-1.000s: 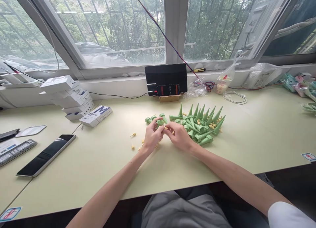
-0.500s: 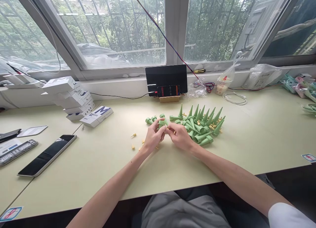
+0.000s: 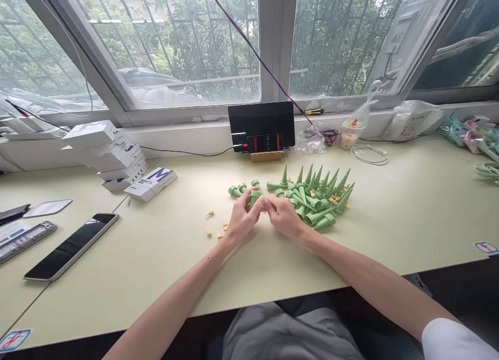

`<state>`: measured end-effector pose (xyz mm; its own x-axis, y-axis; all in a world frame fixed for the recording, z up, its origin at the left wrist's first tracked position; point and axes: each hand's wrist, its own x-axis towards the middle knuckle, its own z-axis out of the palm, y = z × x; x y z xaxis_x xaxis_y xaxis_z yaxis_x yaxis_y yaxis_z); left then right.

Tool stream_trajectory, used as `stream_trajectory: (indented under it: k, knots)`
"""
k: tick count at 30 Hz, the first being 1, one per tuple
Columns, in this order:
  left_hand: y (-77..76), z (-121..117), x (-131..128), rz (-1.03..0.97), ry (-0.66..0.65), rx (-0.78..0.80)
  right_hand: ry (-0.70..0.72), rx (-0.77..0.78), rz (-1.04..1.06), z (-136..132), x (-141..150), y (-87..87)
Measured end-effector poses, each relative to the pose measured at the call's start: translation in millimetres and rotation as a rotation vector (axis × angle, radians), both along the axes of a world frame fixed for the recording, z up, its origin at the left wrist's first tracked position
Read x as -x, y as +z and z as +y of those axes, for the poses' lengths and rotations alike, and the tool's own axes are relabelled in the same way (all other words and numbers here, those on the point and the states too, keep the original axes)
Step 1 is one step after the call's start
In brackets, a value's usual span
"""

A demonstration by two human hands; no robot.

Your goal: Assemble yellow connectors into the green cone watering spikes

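My left hand (image 3: 242, 218) is closed around a green plastic cone spike (image 3: 254, 195), its ribbed cap showing between thumb and forefinger. Against it, my right hand (image 3: 287, 217) pinches with thumb and forefinger; what lies in that pinch is hidden. The fingertips of both hands meet. To the right lies a pile of green cone spikes (image 3: 315, 204), some standing point up, with small yellow fittings (image 3: 334, 199) among them. Several loose yellow fittings (image 3: 209, 233) are scattered left of my left hand. Behind it sit a few more green spikes (image 3: 234, 190).
A tablet (image 3: 261, 122) and a lit phone (image 3: 265, 143) lean on a small stand at the back. White boxes (image 3: 156, 183) are stacked at left, near a large phone (image 3: 72, 247). A bagged cup (image 3: 348, 135) and a white cable (image 3: 369, 155) lie at back right.
My right fingers have curled in and pressed closer against the left fingertips. The green spike stays in my left hand. The view has shifted very slightly.
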<state>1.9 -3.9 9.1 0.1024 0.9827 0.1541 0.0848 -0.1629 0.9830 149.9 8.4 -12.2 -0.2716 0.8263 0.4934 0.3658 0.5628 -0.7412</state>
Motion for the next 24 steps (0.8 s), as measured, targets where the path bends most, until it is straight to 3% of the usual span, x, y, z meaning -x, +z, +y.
stream_trajectory:
  k: [9, 14, 24]
  knots:
    - [-1.5, 1.0, 0.4, -0.024, -0.059, -0.038, -0.069, 0.062, 0.083, 0.0, 1.2, 2.3]
    - [1.5, -0.2, 0.3, -0.067, -0.042, 0.016, -0.070, 0.103, 0.137, -2.4, 1.3, 7.2]
    - [-1.6, 4.5, 0.9, -0.222, -0.051, 0.128, -0.045, 0.018, -0.042, 2.7, 0.1, -1.6]
